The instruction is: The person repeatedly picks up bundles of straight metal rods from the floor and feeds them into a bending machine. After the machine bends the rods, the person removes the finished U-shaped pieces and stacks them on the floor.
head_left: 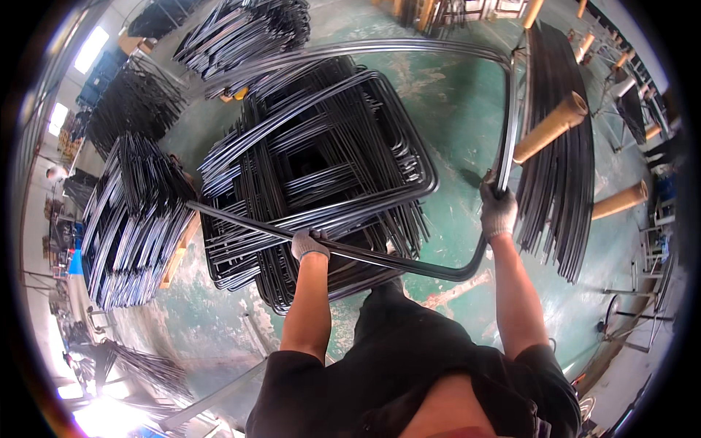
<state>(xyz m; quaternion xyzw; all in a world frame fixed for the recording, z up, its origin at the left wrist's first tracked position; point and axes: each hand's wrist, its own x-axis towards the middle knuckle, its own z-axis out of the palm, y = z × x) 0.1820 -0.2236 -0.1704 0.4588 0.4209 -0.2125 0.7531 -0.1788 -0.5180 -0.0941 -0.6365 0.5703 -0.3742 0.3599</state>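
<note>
Both arms stretched forward, gloved. Left hand clenched around the lower bar of a bent black metal frame, right hand gripping its upright side, raised higher. Frame held above a stack of like frames on the green floor.
</note>
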